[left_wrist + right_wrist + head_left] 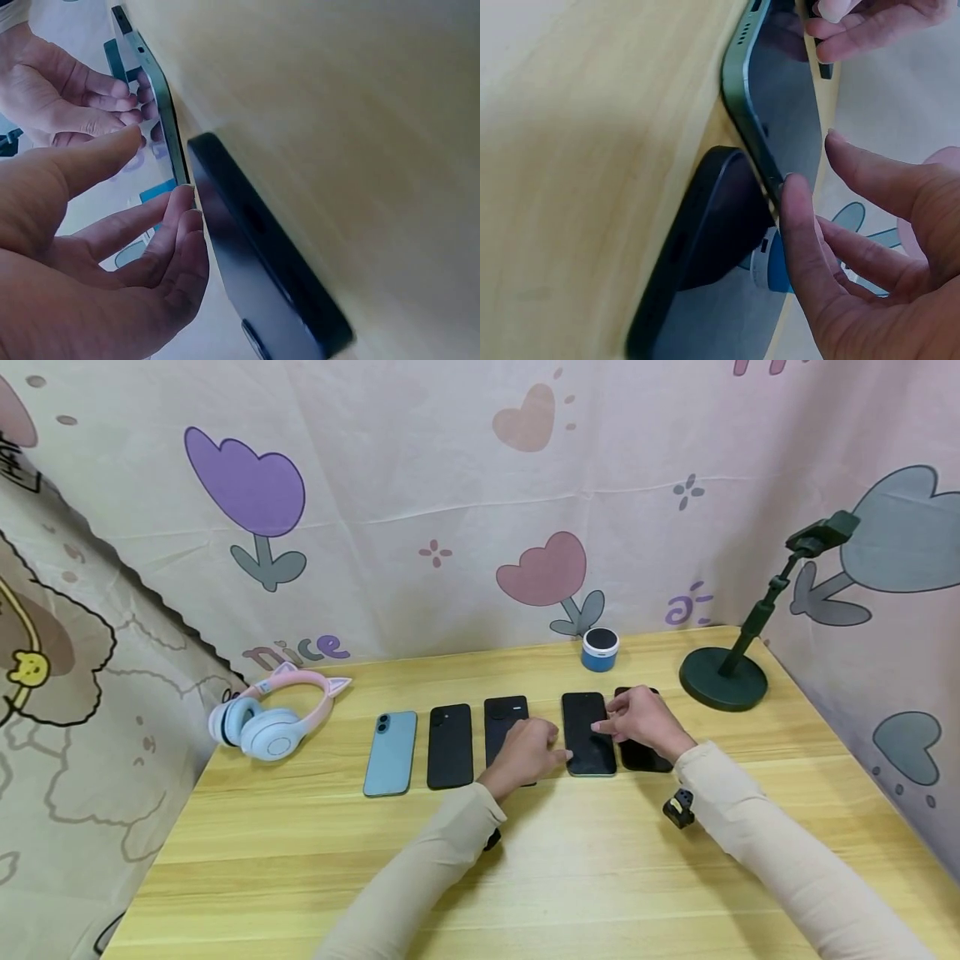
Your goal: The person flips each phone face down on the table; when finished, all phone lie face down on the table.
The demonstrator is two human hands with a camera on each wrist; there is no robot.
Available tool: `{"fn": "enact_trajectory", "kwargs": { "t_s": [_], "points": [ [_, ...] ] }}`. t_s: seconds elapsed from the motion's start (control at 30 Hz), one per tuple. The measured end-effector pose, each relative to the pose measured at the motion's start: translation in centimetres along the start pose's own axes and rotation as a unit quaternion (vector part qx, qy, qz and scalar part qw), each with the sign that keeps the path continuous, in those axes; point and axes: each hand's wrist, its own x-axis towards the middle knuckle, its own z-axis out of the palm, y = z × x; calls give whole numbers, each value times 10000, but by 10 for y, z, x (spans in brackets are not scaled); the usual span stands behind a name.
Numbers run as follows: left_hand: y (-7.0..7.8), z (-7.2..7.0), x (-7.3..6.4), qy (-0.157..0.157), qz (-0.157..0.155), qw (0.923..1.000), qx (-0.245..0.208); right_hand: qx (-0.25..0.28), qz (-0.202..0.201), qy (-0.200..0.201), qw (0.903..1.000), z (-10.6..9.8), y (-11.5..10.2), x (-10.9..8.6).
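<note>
Several phones lie in a row on the table. My left hand (525, 750) is over the dark phone with a camera bar (501, 714); its thumb and fingers are apart, the fingertips between that phone and the green-edged phone (588, 756), which lies screen up. My right hand (647, 720) reaches over the black phone (647, 758) at the row's right end. In the right wrist view its index fingertip (796, 191) is at the green-edged phone's side, with the thumb held apart. Whether either hand presses on a phone is hard to tell.
A light blue phone (391, 756) and a black phone (450, 747) lie to the left. Cat-ear headphones (277, 727) rest at the far left. Behind the row stands a small blue speaker (600, 656); a dark green stand (723, 689) is at the right. A patterned curtain (405, 527) hangs behind.
</note>
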Motion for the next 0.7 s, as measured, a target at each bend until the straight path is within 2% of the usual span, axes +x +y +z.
{"fn": "enact_trajectory", "kwargs": {
  "t_s": [0.13,0.43,0.6,0.7],
  "points": [
    [1,5,4,-12,-28,10000,88,-18,62,31,10000,1,4,1],
    [7,11,9,-73,-320,9982,510,16,18,42,10000,5,4,1],
    [10,12,8,7,-407,9979,511,-63,25,61,10000,5,3,2],
    [13,14,9,85,-513,9981,332,-202,56,105,9997,5,2,2]
  ]
}}
